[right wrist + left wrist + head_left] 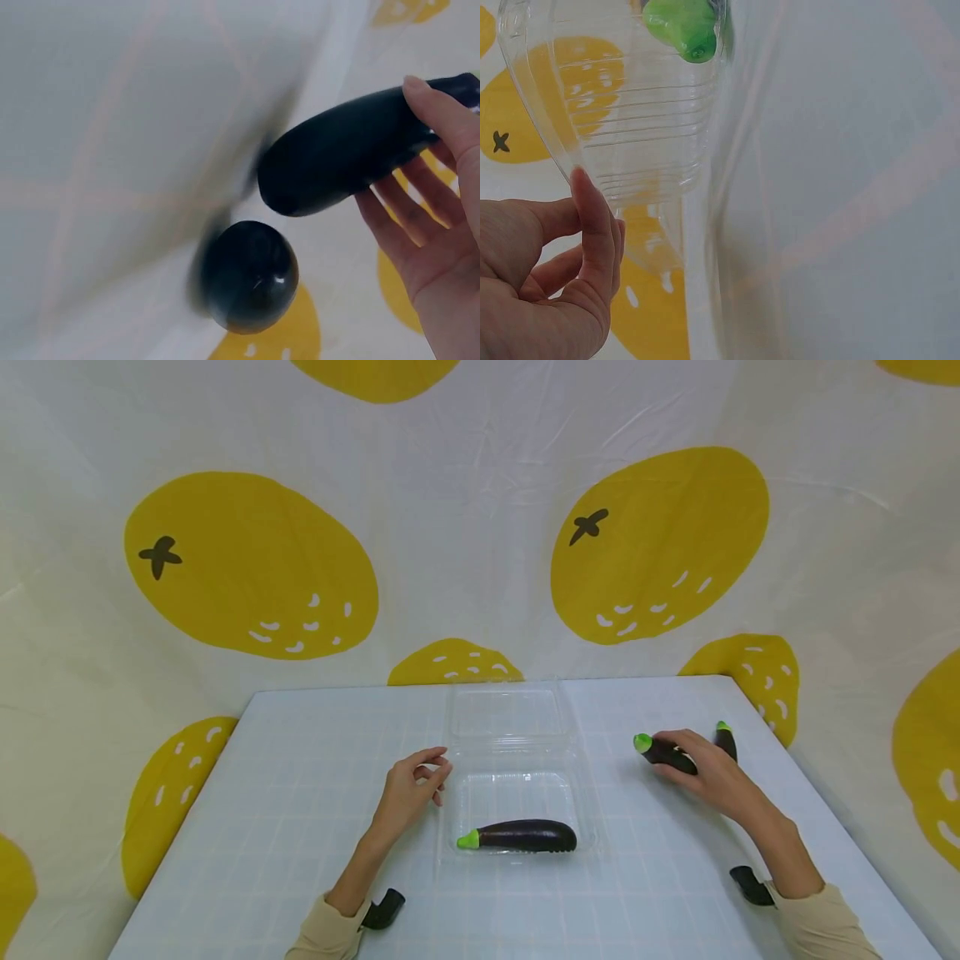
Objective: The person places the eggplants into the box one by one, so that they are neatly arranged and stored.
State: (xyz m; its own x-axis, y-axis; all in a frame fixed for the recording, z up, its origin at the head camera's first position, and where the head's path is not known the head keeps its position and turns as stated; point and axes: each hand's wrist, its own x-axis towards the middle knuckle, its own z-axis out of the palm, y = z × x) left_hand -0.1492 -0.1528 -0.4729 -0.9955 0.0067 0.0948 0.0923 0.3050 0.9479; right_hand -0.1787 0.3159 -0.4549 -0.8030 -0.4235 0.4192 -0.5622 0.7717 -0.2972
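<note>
My right hand grips a dark eggplant with a green stem end, thumb on one side and fingers on the other. In the right wrist view its rounded end looks raised off the table. A second eggplant lies just beyond that hand, partly hidden by it. On the left, my left hand is at the side edge of a clear plastic container, fingers loosely bent, a fingertip at the rim in the left wrist view. Another eggplant lies crosswise in the container's near part, green end to the left.
The container's hinged lid lies folded back toward the far table edge. A pale, faintly checked table carries everything. Behind it hangs a white cloth printed with yellow fruit. Each wrist wears a black camera mount.
</note>
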